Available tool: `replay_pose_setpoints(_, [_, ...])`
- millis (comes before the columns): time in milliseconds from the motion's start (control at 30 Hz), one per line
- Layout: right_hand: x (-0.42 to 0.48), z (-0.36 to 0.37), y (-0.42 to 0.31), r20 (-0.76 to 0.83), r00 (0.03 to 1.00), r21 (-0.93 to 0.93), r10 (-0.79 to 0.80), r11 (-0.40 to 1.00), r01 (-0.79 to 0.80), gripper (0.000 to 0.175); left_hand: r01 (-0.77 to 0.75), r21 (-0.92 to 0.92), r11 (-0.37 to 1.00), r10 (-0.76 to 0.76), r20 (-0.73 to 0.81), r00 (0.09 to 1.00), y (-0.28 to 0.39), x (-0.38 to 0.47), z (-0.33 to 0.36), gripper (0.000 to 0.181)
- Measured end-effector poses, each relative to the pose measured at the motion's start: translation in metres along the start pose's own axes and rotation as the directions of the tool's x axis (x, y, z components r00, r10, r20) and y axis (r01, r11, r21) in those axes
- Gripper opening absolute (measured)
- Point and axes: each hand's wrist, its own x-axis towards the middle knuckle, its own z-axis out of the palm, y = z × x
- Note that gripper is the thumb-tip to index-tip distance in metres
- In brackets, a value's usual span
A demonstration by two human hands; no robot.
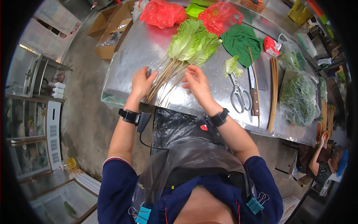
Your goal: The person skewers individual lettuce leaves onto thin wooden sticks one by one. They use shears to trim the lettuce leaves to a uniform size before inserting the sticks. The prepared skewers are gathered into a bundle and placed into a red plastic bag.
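Leafy lettuce threaded on thin wooden skewers lies on the stainless steel table, the bare stick ends pointing towards me. My left hand is just left of the sticks, fingers curved and apart, thumb near them. On their right hovers my right hand, its fingers loosely bent and parted. I see nothing held in either hand. To the right lie steel scissors, a small lettuce piece at their tips, and a wooden-handled knife with a single skewer beside it.
Red plastic bags and a light green tray stand at the back. A green cloth, a skewer bundle and bagged greens lie on the right. Cardboard boxes are beyond the table's left edge. Another person works at far right.
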Motion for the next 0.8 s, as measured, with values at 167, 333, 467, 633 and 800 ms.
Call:
replay_pose_setpoints(167, [0.003, -0.005, 0.02, 0.104, 0.941, 0.304, 0.321, 0.891, -0.338, 0.034, 0.09, -0.271, 0.958, -0.023, 0.242, 0.97, 0.049, -0.006, 0.012, 0.069])
replay_pose_setpoints(333, [0.034, 0.02, 0.024, 0.136, 0.866, 0.425, 0.482, 0.761, -0.49, 0.02, -0.085, 0.025, 0.996, 0.078, 0.218, 0.973, 0.073, -0.014, 0.035, 0.04])
replay_pose_setpoints(467, [0.028, 0.026, 0.025, 0.082, 0.925, 0.401, 0.372, 0.837, -0.372, 0.02, -0.093, -0.034, 0.995, 0.097, 0.127, 0.987, 0.091, -0.038, 0.035, 0.036])
replay_pose_setpoints(633, [0.018, 0.014, 0.023, 0.141, 0.916, 0.107, 0.376, 0.914, -0.391, 0.022, -0.029, -0.071, 0.997, 0.043, 0.207, 0.977, 0.092, -0.04, 0.035, 0.034])
replay_pose_setpoints(800, [0.019, -0.02, 0.027, 0.116, 0.947, -0.657, 0.3, 0.738, -0.153, 0.026, -0.048, -0.093, 0.994, 0.068, 0.223, 0.972, 0.085, -0.035, 0.033, 0.034])
